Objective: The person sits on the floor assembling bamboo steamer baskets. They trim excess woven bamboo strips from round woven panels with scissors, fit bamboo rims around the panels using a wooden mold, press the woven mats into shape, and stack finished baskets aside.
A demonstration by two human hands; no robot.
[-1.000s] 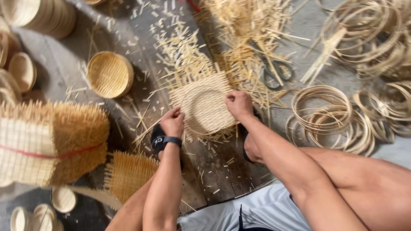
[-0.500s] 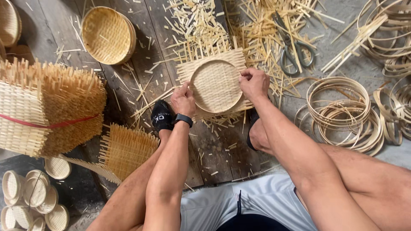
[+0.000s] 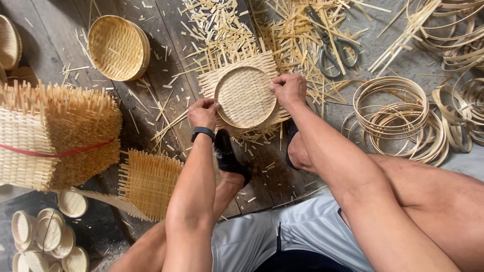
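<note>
A square woven bamboo mat (image 3: 254,68) lies on the wooden floor with a round bamboo hoop (image 3: 245,97) pressed into its middle. My left hand (image 3: 202,113) grips the hoop's lower left rim; a dark watch sits on that wrist. My right hand (image 3: 289,89) holds the hoop's right rim and the mat under it. Both hands are closed on the work. My feet in black sandals rest just below the mat.
A finished round basket (image 3: 118,48) lies upper left. A tied bundle of woven mats (image 3: 50,138) stands at left, a loose mat (image 3: 148,184) beside it, small baskets (image 3: 48,236) lower left. Scissors (image 3: 335,48) lie among bamboo scraps; loose hoops (image 3: 398,118) pile at right.
The view has shifted, so the mat and hands sit higher and further right in frame. Both hands stay on the hoop and mat, the left one slightly lower on the rim.
</note>
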